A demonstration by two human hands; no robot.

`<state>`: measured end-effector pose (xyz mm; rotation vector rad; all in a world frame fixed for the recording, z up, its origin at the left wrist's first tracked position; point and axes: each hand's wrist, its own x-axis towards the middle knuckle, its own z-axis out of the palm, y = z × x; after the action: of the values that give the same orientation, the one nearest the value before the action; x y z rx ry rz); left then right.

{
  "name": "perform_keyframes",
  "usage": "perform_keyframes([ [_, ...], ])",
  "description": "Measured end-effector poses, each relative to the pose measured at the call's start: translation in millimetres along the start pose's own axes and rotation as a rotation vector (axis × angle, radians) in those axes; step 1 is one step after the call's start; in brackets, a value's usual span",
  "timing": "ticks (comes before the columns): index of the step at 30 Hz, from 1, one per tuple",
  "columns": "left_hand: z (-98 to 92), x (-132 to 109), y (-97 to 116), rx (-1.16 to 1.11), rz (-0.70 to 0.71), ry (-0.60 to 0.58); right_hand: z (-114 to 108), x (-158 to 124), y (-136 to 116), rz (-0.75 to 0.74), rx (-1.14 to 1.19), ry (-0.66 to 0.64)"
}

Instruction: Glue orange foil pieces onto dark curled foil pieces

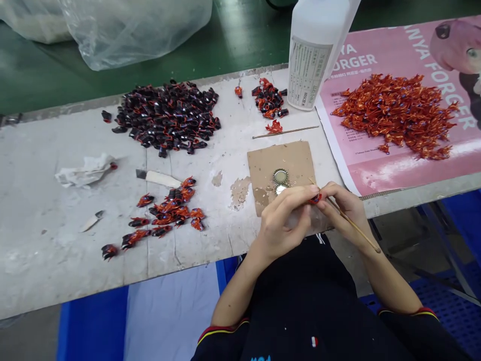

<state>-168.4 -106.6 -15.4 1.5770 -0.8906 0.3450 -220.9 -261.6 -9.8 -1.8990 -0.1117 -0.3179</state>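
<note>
Pinched in the fingers of my left hand [283, 220] is a small red and dark plastic piece [315, 199], held just above the near edge of the table. My right hand [347, 210] is closed around a thin wooden stick [355, 228], its tip pointing up past the piece. The fingertips of both hands meet at the piece and partly hide it. Behind them lies a brown cardboard square [280, 155] bearing two bottle caps, a far one [280, 176] and a near one [281, 189] partly behind my left fingers.
A heap of black parts [169, 118] lies at the back left. Orange parts [398, 115] are piled on a pink poster [387, 178]. Red-and-black pieces [169, 210], a knife-like tool [160, 178] and crumpled tissue [86, 170] lie left. A white bottle [310, 65] stands behind a second stick [289, 132].
</note>
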Motion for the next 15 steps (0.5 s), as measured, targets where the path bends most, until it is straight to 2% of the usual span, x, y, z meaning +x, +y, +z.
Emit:
perform_keyframes([
  [7, 7.3, -2.1, 0.8, -0.065, -0.067, 0.09, 2.0, -2.0, 2.0, -0.063, -0.05, 0.005],
  [15, 3.1, -0.2, 6.2, -0.024, -0.107, 0.073, 1.6, -2.9, 2.1, -0.149, -0.134, 0.012],
])
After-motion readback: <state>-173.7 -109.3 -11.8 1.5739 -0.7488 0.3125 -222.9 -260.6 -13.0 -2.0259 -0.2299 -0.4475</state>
